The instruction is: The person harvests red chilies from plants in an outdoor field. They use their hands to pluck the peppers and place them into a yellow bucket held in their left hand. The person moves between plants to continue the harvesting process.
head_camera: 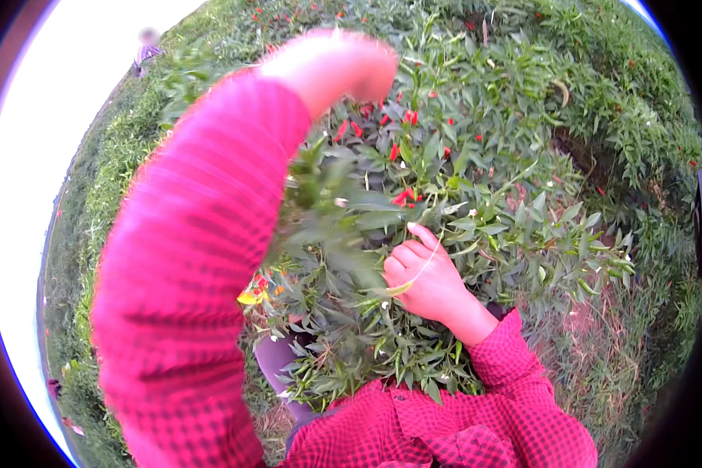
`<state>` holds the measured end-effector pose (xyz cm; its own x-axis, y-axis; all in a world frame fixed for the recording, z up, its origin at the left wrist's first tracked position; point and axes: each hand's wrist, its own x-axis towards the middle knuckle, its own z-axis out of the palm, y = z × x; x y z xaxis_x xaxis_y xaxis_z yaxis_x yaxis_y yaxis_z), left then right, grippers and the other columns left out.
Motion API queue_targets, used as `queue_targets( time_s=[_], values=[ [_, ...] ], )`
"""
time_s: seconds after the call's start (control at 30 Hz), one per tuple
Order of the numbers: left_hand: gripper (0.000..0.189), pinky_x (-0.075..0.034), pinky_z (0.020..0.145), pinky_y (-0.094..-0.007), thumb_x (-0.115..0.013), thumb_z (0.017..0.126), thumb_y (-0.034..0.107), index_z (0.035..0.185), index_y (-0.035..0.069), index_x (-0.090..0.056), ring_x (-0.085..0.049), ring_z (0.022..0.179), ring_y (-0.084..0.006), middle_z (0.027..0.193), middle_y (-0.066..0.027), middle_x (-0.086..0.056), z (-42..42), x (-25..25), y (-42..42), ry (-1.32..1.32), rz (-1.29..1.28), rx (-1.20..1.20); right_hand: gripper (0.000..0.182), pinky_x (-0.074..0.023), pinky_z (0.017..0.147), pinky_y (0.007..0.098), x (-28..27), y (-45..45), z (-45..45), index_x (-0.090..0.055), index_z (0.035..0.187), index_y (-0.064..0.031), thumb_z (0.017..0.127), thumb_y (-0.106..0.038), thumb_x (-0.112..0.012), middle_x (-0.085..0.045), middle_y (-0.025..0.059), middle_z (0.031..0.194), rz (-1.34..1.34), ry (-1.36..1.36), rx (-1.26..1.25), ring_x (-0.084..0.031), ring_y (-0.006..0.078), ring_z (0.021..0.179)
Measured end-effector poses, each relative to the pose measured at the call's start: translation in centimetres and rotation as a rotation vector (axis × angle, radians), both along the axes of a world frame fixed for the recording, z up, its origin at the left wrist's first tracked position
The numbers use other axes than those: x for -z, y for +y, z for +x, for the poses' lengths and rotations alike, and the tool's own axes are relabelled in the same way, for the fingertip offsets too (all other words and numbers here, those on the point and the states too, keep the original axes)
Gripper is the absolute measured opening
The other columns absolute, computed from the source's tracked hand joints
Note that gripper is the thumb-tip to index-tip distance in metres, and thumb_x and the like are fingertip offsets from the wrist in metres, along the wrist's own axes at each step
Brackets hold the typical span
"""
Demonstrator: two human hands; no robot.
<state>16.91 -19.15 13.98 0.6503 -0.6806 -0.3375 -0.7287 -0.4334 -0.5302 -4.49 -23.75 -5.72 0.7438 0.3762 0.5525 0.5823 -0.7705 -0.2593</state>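
Observation:
My left hand (351, 64), blurred by motion, is raised over the upper middle of the pepper plants; its fingers are bent down and what they hold cannot be seen. Lower down, my right hand (424, 275) is among the leaves with its fingers curled and the thumb pointing up, a thin grass stem (430, 257) with a seed head lying across it. I cannot tell whether it grips anything. Red chili peppers (406, 197) hang just above my right hand, and more red chili peppers (394, 152) show between the two hands. Green chili peppers (588, 286) hang at the right.
A yellow container (253, 297) with red peppers is partly visible beyond my left sleeve. Dense pepper plants (520, 88) surround me. Dry grass (591, 333) covers the ground at the right. A person (146, 54) is far off at the upper left.

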Motion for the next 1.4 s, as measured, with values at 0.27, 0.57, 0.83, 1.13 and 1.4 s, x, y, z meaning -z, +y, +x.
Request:
queue_targets(
  time_s=[0.27,0.57,0.83,1.13,1.4],
  values=[
    [0.022,-0.050,0.070,-0.0423,-0.050,0.073,0.015,0.075,-0.001,-0.065,-0.062,0.078,-0.0346,0.082,-0.0219,-0.062,-5.5,-0.2,-5.0,0.196,-0.795,-0.053,0.011,-0.0357,0.097,0.0409,0.9,-1.5,-0.2,-0.051,0.068,-0.0080,0.071,-0.014,-0.060,-0.049,0.0047,0.066,0.110,0.003,0.021,-0.055,0.0214,0.072],
    [0.020,-0.049,0.071,-0.0395,-0.058,0.074,0.022,0.087,0.008,-0.064,-0.061,0.079,-0.0318,0.082,-0.0143,-0.063,-8.1,15.1,5.7,0.380,-0.871,-0.271,0.012,-0.0363,0.097,0.0401,1.3,-1.8,-0.5,-0.052,0.071,-0.0074,0.070,-0.015,-0.061,-0.051,0.0065,0.069,0.163,-0.055,-0.025,-0.056,0.0223,0.074],
    [0.025,-0.049,0.068,-0.0408,-0.061,0.074,0.029,0.093,0.013,-0.063,-0.062,0.077,-0.0306,0.080,-0.0124,-0.064,-8.8,15.4,3.9,0.210,-0.775,-0.178,0.012,-0.0368,0.096,0.0394,1.6,-1.5,-0.6,-0.052,0.070,-0.0077,0.071,-0.015,-0.062,-0.051,0.0063,0.068,0.149,-0.054,-0.041,-0.056,0.0224,0.073],
    [0.023,-0.048,0.063,-0.0381,-0.061,0.078,0.028,0.088,0.008,-0.065,-0.062,0.069,-0.0287,0.073,-0.0136,-0.063,-8.1,17.3,4.5,0.344,-0.988,-0.229,0.015,-0.0385,0.094,0.0401,1.5,-1.5,-0.6,-0.054,0.072,-0.0075,0.068,-0.016,-0.066,-0.054,0.0065,0.072,0.144,-0.034,-0.052,-0.057,0.0221,0.074],
    [0.011,-0.031,0.049,-0.0203,-0.054,0.081,0.013,0.088,0.007,-0.059,-0.042,0.055,-0.0055,0.063,0.0040,-0.050,-7.6,17.3,7.5,1.238,-1.415,-0.973,0.013,-0.0387,0.094,0.0393,1.6,-1.4,-0.5,-0.052,0.069,-0.0078,0.068,-0.013,-0.064,-0.051,0.0058,0.067,0.182,-0.056,-0.056,-0.056,0.0214,0.071]
  ],
)
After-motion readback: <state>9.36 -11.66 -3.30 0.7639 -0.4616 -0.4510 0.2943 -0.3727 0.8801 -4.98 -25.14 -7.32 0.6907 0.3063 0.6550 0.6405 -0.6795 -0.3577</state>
